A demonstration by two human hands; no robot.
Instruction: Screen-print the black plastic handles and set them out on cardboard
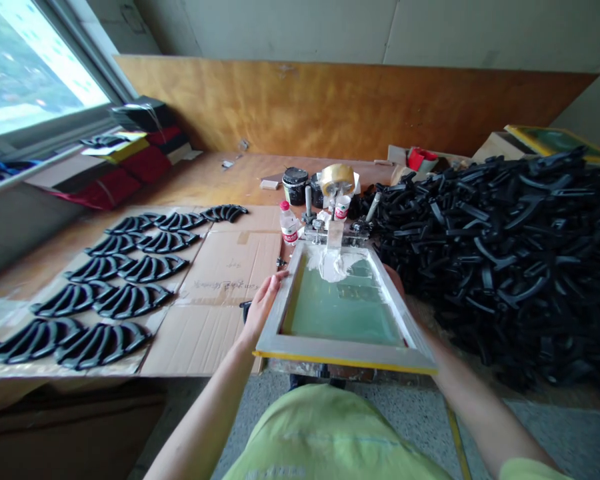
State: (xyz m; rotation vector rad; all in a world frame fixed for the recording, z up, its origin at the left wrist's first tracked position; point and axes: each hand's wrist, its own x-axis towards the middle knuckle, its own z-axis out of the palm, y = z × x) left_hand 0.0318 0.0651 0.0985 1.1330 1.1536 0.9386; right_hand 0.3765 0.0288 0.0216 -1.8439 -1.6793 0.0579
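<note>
Across the bench [217,180] reaching beyond the fingers, the pile of black parts [485,267] just past the right hand [395,279] could slide down if that arm brushes it. Between the hands lies the screen frame [345,351], left fingers [271,285] holding its side, the right ones mostly hidden, their hold untold; uneven support might twist it, a tilt could spread the white paste [325,268] unevenly, and a knock could topple the bottle [289,225] beyond the left fingers

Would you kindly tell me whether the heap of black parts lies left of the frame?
No, the heap of black parts lies to the right of the frame.
</note>
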